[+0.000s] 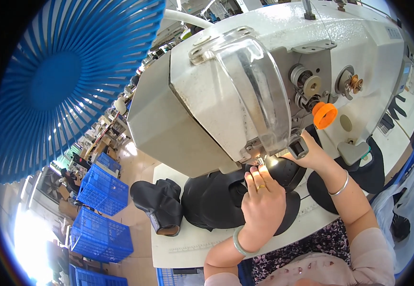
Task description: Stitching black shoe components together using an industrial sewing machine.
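Observation:
A large white sewing machine (207, 105) stands in front of me, its lit needle area low on the head. My left hand (264, 195), with a ring and a bangle, has its fingers stretched side by side, tips on black material beside the presser foot (260, 161). The thumb is hidden. My right hand (307, 155) reaches in from the right beside the needle area, at a black work piece (290, 174) with small holes; most of its fingers are hidden by the machine. More black padded material (212, 200) spreads left of my left hand.
A black sleeve-like piece (159, 205) lies at the left table edge. Black flat pieces (321, 190) lie right. A blue fan (54, 81) fills the upper left. Blue crates (102, 233) stand on the floor; a plastic bag (402, 214) sits at right. An orange knob (324, 116) juts from the machine.

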Tool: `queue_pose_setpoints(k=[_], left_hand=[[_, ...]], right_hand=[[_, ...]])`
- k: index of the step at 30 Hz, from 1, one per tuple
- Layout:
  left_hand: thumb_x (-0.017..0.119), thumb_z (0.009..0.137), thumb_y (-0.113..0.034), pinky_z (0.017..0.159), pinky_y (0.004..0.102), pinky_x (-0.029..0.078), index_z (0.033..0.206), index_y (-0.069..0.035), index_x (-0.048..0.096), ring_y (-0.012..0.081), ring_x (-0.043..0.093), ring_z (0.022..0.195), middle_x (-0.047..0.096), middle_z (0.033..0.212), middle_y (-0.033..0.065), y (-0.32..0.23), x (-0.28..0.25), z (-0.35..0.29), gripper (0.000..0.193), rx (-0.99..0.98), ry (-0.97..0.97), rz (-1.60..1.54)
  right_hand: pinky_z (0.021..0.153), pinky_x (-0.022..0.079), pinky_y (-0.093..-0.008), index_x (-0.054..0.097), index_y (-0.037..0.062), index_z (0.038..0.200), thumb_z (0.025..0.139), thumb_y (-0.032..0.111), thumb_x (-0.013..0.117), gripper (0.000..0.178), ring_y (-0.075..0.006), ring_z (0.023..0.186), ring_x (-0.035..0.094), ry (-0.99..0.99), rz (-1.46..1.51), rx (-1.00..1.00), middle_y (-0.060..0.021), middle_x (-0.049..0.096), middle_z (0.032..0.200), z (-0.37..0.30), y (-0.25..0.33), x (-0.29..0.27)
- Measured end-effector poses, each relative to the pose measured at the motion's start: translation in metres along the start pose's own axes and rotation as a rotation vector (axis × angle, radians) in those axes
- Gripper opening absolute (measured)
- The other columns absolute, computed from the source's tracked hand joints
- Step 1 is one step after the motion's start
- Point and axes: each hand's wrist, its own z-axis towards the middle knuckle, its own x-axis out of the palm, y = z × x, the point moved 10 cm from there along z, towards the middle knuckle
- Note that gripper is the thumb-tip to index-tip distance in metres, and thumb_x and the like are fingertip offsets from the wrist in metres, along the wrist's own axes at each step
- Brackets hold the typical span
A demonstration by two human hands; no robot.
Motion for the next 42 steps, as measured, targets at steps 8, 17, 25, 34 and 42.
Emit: queue_pose_setpoints(k=[8, 17, 25, 34, 42], left_hand=[[0.06, 0.083, 0.004, 0.067, 0.0264, 0.052, 0.103, 0.004, 0.065, 0.0205, 0.068, 0.078, 0.07, 0.096, 0.0155, 0.082, 0.0, -0.03, 0.021, -0.266, -0.02, -0.69], [0.063, 0.085, 0.001, 0.084, 0.0263, 0.049, 0.128, 0.001, 0.046, 0.0126, 0.057, 0.098, 0.058, 0.114, 0.0066, 0.019, 0.099, -0.057, 0.045, -0.705, 0.405, -1.998], [0.06, 0.09, -0.005, 0.087, 0.026, 0.046, 0.13, -0.002, 0.04, 0.0149, 0.056, 0.103, 0.053, 0.122, 0.006, 0.004, 0.076, -0.043, 0.045, -0.644, 0.173, -1.943], [0.06, 0.092, -0.012, 0.087, 0.0284, 0.047, 0.126, -0.002, 0.047, 0.0125, 0.058, 0.101, 0.058, 0.119, 0.0043, 0.003, 0.074, -0.056, 0.038, -0.488, 0.295, -1.629], [0.06, 0.092, -0.015, 0.091, 0.0298, 0.046, 0.13, 0.0, 0.044, 0.0185, 0.057, 0.106, 0.056, 0.122, 0.0085, 0.025, 0.1, -0.116, 0.044, -1.028, 0.336, -2.299]], right_hand=[[0.059, 0.042, -0.0301, 0.055, -0.001, 0.08, 0.087, 0.012, 0.053, 0.014, -0.021, 0.061, 0.054, -0.175, 0.132, -0.119, -0.0112, 0.055, 0.067, -0.037, -0.004, -0.016], [0.059, 0.043, -0.0328, 0.051, 0.0001, 0.095, 0.095, 0.01, 0.047, 0.011, -0.0232, 0.063, 0.052, -0.515, -0.053, -0.352, -0.0113, 0.053, 0.079, -0.054, 0.032, -0.042], [0.054, 0.045, -0.0375, 0.058, 0.0053, 0.088, 0.089, 0.019, 0.06, 0.014, -0.0298, 0.062, 0.06, -0.162, -0.256, -0.61, -0.0113, 0.058, 0.068, -0.066, 0.067, -0.025], [0.047, 0.042, -0.0366, 0.055, 0.0043, 0.073, 0.083, 0.03, 0.068, 0.03, -0.0315, 0.05, 0.056, -0.157, -0.256, -0.478, -0.0125, 0.054, 0.056, -0.06, 0.051, -0.017], [0.046, 0.043, -0.0337, 0.056, 0.0078, 0.086, 0.083, 0.035, 0.069, 0.03, -0.0239, 0.05, 0.059, -0.13, -0.202, -0.463, -0.0054, 0.06, 0.062, -0.059, 0.042, -0.017]])
